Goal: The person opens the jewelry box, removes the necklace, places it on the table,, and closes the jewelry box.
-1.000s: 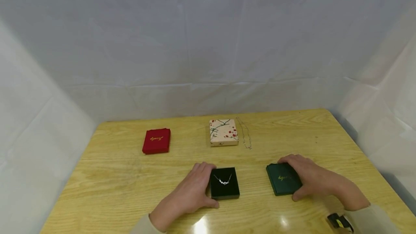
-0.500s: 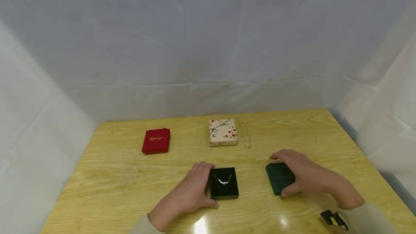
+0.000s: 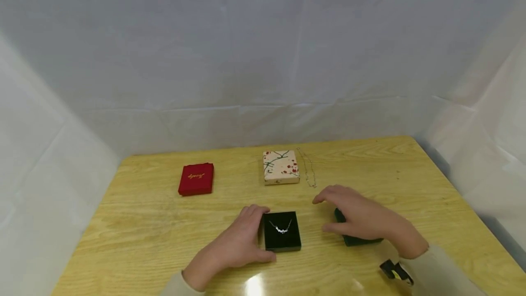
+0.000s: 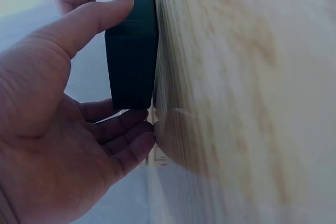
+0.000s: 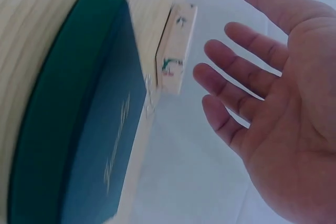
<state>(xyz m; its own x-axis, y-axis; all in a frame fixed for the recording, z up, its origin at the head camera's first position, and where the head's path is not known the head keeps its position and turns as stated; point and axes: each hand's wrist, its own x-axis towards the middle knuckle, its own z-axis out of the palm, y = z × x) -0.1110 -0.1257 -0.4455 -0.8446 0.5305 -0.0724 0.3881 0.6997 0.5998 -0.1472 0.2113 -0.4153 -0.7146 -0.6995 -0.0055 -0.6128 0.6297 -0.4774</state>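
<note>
My left hand point(image 3: 240, 243) holds an open dark green jewelry box point(image 3: 282, 245) by its left side, thumb at the near corner and fingers at the far one. On the box's black insert lies a silver necklace point(image 3: 281, 229) with small bright stones. The left wrist view shows the thumb lying on the box's side point(image 4: 134, 61). My right hand point(image 3: 361, 214), fingers spread and relaxed with nothing between them, hovers over the green box lid point(image 3: 357, 241), hiding most of it. Gold lettering shows on the lid point(image 5: 100, 129) in the right wrist view, where the palm is apart from it.
A red box point(image 3: 196, 179) with gold lettering sits at the back left of the wooden table point(image 3: 135, 223). A cream floral box point(image 3: 281, 168) stands at the back middle, with a loose silver chain point(image 3: 310, 170) to its right. White sheeting point(image 3: 263, 58) surrounds the table.
My right hand has let go of the green lid, risen and moved left over it; the lid stays on the table. My left hand keeps its hold on the open box.
</note>
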